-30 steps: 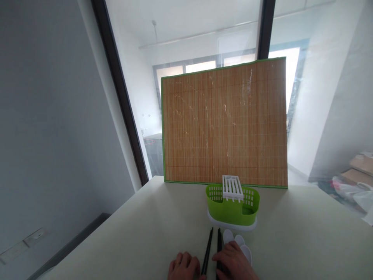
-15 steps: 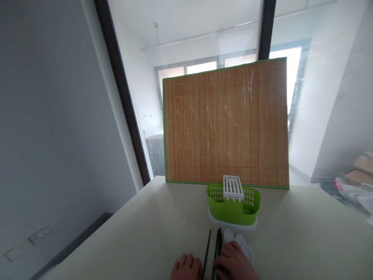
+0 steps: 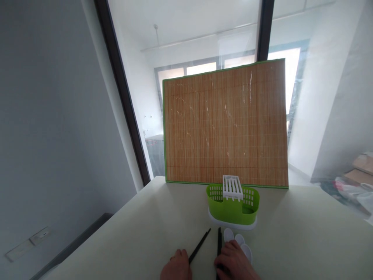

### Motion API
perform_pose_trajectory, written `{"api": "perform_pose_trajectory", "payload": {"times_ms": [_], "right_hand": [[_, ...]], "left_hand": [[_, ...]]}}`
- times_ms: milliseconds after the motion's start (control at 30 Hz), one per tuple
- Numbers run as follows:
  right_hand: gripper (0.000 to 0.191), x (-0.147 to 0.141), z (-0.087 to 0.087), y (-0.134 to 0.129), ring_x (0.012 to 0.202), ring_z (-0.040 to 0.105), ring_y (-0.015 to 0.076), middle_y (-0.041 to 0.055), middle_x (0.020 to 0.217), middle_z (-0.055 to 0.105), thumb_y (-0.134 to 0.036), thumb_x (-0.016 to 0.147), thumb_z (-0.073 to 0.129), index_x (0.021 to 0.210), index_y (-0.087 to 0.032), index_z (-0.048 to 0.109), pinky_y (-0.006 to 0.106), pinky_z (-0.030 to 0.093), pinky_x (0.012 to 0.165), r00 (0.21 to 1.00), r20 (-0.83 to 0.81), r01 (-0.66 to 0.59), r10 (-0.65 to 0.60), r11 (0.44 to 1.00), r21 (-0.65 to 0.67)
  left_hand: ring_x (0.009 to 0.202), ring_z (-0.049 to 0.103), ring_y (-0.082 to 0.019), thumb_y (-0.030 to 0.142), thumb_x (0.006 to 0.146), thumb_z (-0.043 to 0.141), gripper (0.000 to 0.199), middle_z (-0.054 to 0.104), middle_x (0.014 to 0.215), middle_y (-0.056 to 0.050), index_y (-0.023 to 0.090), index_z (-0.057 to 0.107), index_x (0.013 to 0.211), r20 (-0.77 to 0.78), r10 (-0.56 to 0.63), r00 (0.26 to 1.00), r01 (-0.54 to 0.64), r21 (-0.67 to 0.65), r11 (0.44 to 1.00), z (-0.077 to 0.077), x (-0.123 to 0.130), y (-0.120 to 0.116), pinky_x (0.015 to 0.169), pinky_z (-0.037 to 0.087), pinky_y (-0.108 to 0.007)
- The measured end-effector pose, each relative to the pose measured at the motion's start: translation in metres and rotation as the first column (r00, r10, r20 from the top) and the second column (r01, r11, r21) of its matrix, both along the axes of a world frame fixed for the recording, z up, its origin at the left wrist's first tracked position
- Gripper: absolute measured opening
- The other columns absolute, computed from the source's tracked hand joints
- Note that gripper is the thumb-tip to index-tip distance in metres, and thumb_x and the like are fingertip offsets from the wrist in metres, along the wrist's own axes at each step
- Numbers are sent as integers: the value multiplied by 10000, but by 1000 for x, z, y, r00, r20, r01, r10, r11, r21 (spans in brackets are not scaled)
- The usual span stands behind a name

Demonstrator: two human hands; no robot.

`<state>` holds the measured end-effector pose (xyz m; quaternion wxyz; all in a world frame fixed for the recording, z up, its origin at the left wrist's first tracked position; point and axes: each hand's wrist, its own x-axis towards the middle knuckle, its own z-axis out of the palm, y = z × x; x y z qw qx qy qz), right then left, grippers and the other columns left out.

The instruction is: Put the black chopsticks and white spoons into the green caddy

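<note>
Black chopsticks (image 3: 201, 245) slant up and to the right from my left hand (image 3: 176, 266), whose fingers are closed around their lower part. They look like two lying together. My right hand (image 3: 235, 259) is closed over a second bundle of black chopsticks (image 3: 219, 242) that points straight away from me on the table; its lower end is hidden under the fingers. Close beside that hand lie three white spoons (image 3: 229, 235), partly covered by it. Beyond them stands a green cutlery holder (image 3: 225, 212) with a white slotted top (image 3: 232, 187) and a white base.
A bamboo mat (image 3: 225, 128) with green edging stands upright at the far edge of the white table (image 3: 140, 225). Behind it is a glass partition. A grey wall (image 3: 58, 116) rises on the left, and boxes and bags (image 3: 361, 182) lie at the far right.
My left hand has closed on chopsticks and moved left, tilting them away from the bundle. The right hand has stayed almost in place on its chopsticks.
</note>
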<state>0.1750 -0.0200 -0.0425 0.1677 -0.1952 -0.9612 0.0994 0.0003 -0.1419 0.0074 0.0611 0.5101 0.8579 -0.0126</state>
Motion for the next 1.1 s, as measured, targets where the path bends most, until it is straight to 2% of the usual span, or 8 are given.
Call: {"api": "perform_pose_trajectory", "payload": {"times_ms": [100,200,333,500,633,833,967,1100], "right_hand": [[105,0,1,-1,816,530,174,-12,774,626,-252,747,603,843,-260,644,326,302,805,1000,10,3,-3,1000,8],[99,0,-1,3,801,536,177,-8,758,628,-278,752,602,839,-261,646,320,315,790,1000,9,-22,22,999,32],[123,-1,-5,8,777,550,180,-13,751,638,-314,729,636,841,-265,644,314,329,767,999,-13,-38,39,996,76],[517,-2,1,3,748,572,217,22,782,655,-557,717,622,1113,-231,554,333,361,732,985,-160,-55,66,996,77],[706,-4,4,-6,601,573,185,-13,641,624,-670,742,524,1243,-183,419,319,384,703,967,-248,-56,50,998,-15],[496,-6,1,-13,527,542,181,-18,572,591,-566,716,592,1039,-198,517,259,322,505,967,-228,92,-115,990,-106],[198,-9,2,-20,539,538,138,-17,629,594,-411,764,551,807,-219,528,226,342,518,957,-288,-36,-26,977,-209],[88,-12,3,-24,569,559,131,3,709,618,-258,751,511,824,-210,524,204,356,511,953,-303,-88,2,958,-272]], "left_hand": [[927,614,-229,116,789,377,289,642,980,-115,129,587,987,13,26,1000,-26,17,1000,2,-11,3,762,435,-309],[894,615,-217,158,807,371,257,661,893,-89,149,589,942,63,26,998,-36,163,986,4,-28,6,768,427,-303],[840,609,-194,164,796,377,309,657,892,-74,143,572,1035,248,-128,960,13,420,908,17,-41,12,759,424,-290],[605,538,-136,345,842,419,321,609,762,-19,150,543,1066,532,-377,758,-71,642,763,40,-15,22,573,417,-235],[579,483,-102,368,851,438,270,567,749,-1,175,523,1019,581,-539,609,-60,712,700,46,18,27,527,392,-195],[562,417,-78,288,808,499,115,455,642,42,177,516,829,582,-578,571,-21,714,699,43,41,28,517,365,-158],[550,421,-75,243,788,508,63,451,628,52,181,506,794,630,-553,545,-63,688,723,43,42,28,510,373,-159],[498,412,-69,282,818,484,117,459,631,48,178,522,857,674,-573,466,-63,671,739,36,40,27,451,378,-161]]}}
